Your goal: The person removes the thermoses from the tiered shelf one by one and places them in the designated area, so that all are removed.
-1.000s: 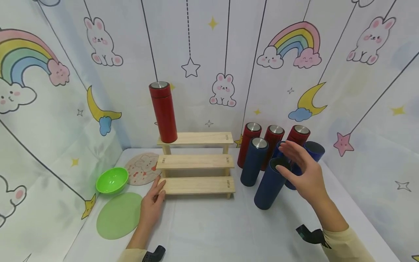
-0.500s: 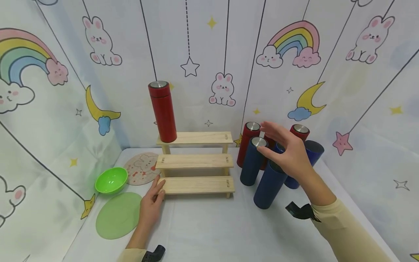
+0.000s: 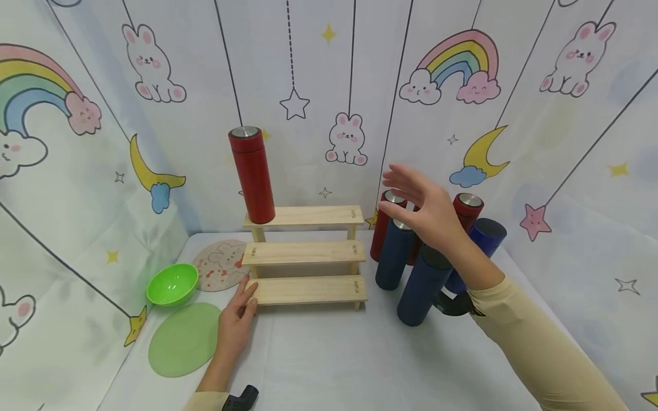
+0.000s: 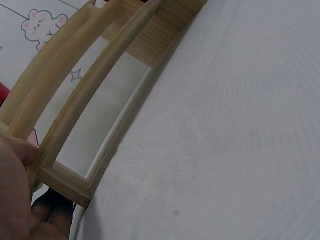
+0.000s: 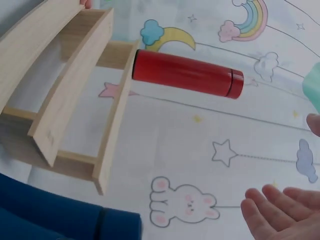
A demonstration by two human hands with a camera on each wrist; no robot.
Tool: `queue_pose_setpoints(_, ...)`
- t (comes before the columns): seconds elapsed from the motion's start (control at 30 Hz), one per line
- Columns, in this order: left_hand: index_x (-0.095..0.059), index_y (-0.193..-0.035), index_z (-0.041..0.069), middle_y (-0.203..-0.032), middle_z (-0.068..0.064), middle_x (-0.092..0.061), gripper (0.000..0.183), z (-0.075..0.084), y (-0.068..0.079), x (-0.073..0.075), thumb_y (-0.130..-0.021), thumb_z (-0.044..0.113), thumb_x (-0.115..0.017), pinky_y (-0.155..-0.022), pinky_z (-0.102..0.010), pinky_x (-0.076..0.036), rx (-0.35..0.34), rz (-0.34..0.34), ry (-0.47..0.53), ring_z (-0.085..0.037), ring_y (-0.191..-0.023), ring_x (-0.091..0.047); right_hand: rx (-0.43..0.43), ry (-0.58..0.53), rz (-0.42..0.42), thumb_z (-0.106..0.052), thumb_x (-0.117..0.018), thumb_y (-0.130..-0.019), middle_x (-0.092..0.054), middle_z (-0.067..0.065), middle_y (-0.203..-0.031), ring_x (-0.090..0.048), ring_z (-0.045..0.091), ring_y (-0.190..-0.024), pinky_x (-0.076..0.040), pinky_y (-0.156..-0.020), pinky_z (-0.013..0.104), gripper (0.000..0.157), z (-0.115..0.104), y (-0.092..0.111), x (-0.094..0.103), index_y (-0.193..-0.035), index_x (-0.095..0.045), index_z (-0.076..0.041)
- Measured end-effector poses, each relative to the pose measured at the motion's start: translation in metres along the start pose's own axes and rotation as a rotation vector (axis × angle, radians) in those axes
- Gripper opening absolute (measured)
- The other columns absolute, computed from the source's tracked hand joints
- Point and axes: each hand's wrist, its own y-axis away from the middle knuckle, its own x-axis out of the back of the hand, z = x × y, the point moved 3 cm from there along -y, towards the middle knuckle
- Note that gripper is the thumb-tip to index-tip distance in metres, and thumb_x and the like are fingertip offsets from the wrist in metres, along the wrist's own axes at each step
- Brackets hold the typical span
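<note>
My left hand [image 3: 235, 325] holds the left end of the lowest step of a three-step wooden stand [image 3: 308, 290]; some fingers are hidden behind its end. On the left of the top step stands a red thermos flask [image 3: 253, 177]. My right hand [image 3: 429, 208] hovers above a group of flasks with thumb and fingers spread apart, nothing between them. Beneath it are a blue thermos flask [image 3: 393, 257] with a steel top and a red flask [image 3: 379, 234], both partly covered. Another blue flask [image 3: 422, 291] stands nearer, under my wrist. In the right wrist view my fingers [image 5: 277, 217] are straight.
Right of the arm stand a red flask [image 3: 466, 214] and a darker blue one [image 3: 487, 235]. Left of the stand are a green bowl [image 3: 172, 285], a round rabbit-print mat [image 3: 218, 265] and a light green mat [image 3: 184, 341]. A patterned cloth hangs behind.
My right hand has moved left and upward, from over the nearer blue flask to above the blue and red flasks at the group's left. My left hand stays at the stand's end.
</note>
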Motion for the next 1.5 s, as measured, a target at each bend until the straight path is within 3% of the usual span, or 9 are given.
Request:
queue_pose_setpoints(0.3, -0.064, -0.148, -0.002, -0.17, -0.017, -0.039, 0.039, 0.007, -0.001, 0.003, -0.11, 0.002, -0.063, -0.101, -0.004, -0.038, -0.001, 0.002, 0.011, -0.039, -0.157, -0.035, 0.006, -0.067, -0.05, -0.019, -0.08, -0.1, -0.064, 0.011, -0.151, -0.063, 0.029, -0.137, -0.048, -0.115, 0.05, 0.069, -0.009, -0.028, -0.016, -0.161, -0.051, -0.009)
queue_pose_setpoints(0.6, -0.064, -0.147, -0.002, -0.17, -0.015, -0.04, 0.038, 0.007, -0.002, 0.004, -0.109, 0.003, -0.063, -0.101, -0.004, -0.037, -0.004, -0.002, 0.008, -0.038, -0.157, -0.035, 0.048, -0.089, -0.092, -0.02, -0.081, -0.098, -0.065, 0.013, -0.149, -0.064, 0.026, -0.135, -0.05, -0.114, 0.044, 0.07, -0.017, -0.048, -0.038, -0.16, -0.052, -0.006)
queue_pose_setpoints(0.8, -0.064, -0.148, -0.002, -0.171, -0.017, -0.038, 0.039, 0.004, -0.005, 0.001, -0.11, 0.004, -0.063, -0.103, -0.005, -0.037, -0.006, -0.005, 0.022, -0.039, -0.158, -0.034, 0.045, -0.115, -0.11, -0.02, -0.082, -0.098, -0.066, 0.013, -0.147, -0.064, 0.026, -0.135, -0.05, -0.114, 0.04, 0.07, -0.02, -0.056, -0.05, -0.159, -0.052, -0.003)
queue_pose_setpoints(1.17, -0.064, -0.148, -0.001, -0.17, -0.017, -0.039, 0.039, 0.002, -0.008, 0.0, -0.11, 0.004, -0.063, -0.102, -0.004, -0.038, 0.001, 0.012, -0.015, -0.04, -0.156, -0.036, 0.038, -0.056, -0.134, -0.028, -0.082, -0.099, -0.066, 0.012, -0.147, -0.065, 0.023, -0.133, -0.051, -0.112, 0.035, 0.069, -0.026, -0.07, -0.063, -0.159, -0.053, -0.008)
queue_pose_setpoints(1.5, -0.064, -0.149, -0.001, -0.171, -0.013, -0.04, 0.039, 0.001, -0.004, 0.0, -0.11, 0.004, -0.063, -0.102, -0.004, -0.037, 0.014, -0.003, -0.002, -0.037, -0.157, -0.035, 0.03, -0.092, -0.146, -0.026, -0.08, -0.1, -0.067, 0.011, -0.146, -0.066, 0.023, -0.133, -0.052, -0.111, 0.035, 0.067, -0.026, -0.069, -0.069, -0.158, -0.054, -0.005)
